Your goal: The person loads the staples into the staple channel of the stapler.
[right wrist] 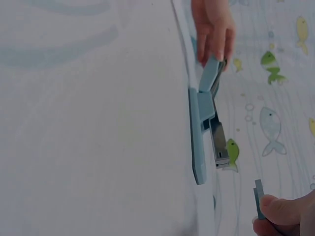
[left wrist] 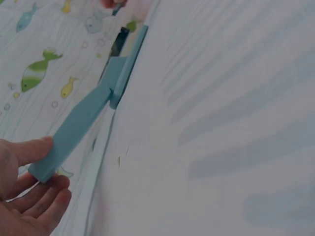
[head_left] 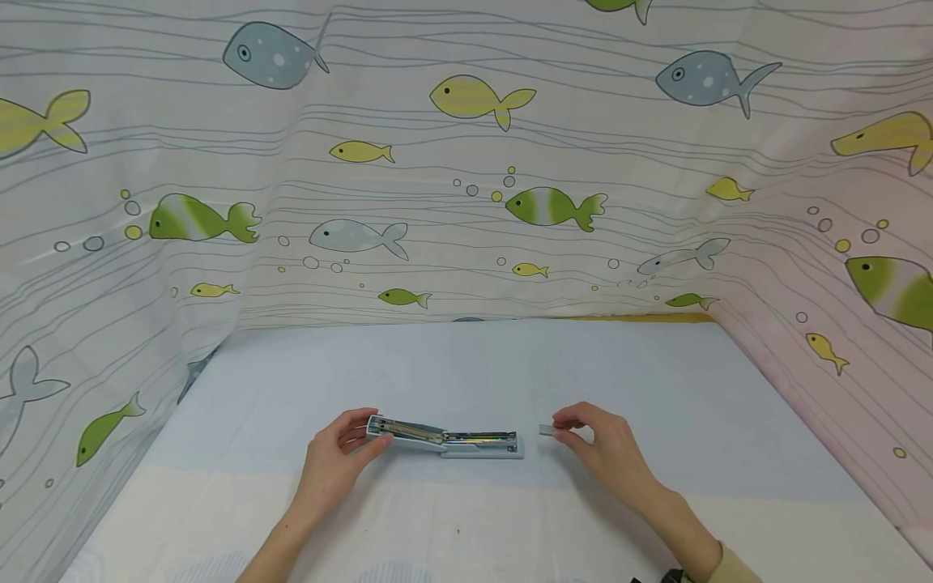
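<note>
A light blue stapler (head_left: 481, 453) lies on the table with its top arm swung wide back to the left, so the metal staple channel (right wrist: 219, 140) is exposed. My left hand (head_left: 338, 457) holds the end of that raised arm between thumb and fingers; the left wrist view shows the thumb (left wrist: 37, 150) on one side of the arm (left wrist: 74, 130). Off the stapler's right end, my right hand (head_left: 601, 445) pinches a small grey strip of staples (head_left: 546, 430) between thumb and fingertips. A gap separates the strip from the stapler.
A pale blue and white cloth (head_left: 466, 364) covers the table. Fish-patterned curtains (head_left: 452, 178) hang behind it and along both sides. Something black (head_left: 672, 576) sits by the right sleeve at the bottom edge.
</note>
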`<state>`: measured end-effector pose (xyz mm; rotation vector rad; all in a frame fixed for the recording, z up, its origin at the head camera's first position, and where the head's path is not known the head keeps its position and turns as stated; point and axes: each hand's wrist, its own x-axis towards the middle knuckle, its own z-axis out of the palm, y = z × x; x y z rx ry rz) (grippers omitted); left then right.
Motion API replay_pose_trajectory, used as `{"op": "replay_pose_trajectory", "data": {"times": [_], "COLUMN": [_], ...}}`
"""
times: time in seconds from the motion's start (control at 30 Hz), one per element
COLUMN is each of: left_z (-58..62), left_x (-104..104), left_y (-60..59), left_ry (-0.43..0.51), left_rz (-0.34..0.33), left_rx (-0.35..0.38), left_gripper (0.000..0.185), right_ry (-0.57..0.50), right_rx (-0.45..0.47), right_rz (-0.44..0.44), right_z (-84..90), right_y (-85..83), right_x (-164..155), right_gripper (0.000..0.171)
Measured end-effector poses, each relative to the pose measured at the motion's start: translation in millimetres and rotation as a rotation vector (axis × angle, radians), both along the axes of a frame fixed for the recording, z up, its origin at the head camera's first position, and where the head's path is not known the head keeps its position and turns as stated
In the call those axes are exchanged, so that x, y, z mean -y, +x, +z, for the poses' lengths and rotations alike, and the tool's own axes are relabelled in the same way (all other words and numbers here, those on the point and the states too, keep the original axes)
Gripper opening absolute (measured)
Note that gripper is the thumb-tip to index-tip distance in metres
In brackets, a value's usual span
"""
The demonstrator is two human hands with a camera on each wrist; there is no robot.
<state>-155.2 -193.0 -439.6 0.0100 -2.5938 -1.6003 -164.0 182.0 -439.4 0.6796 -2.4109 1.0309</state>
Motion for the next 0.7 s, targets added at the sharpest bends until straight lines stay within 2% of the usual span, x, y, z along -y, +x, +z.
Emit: {"op": "replay_pose_trajectory", "data": {"times": [0.33, 0.7], "left_z": [-0.1, 1.3], "left_x": [0.2, 0.4], "left_y": [0.7, 1.0], "left_ry": [0.012, 0.02], "left_rz": [-0.006, -0.018], "left_rx": [0.0, -0.013], "left_gripper": [0.056, 0.055], "right_ry": [0.007, -0.002], "right_rx": [-0.006, -0.007], "right_rz": [-0.016, 0.006], "right_z": [3.9, 5.4], "right_y": [1.2, 0.8], "right_x": [5.8, 9.5], "right_gripper": [0.028, 0.029]}}
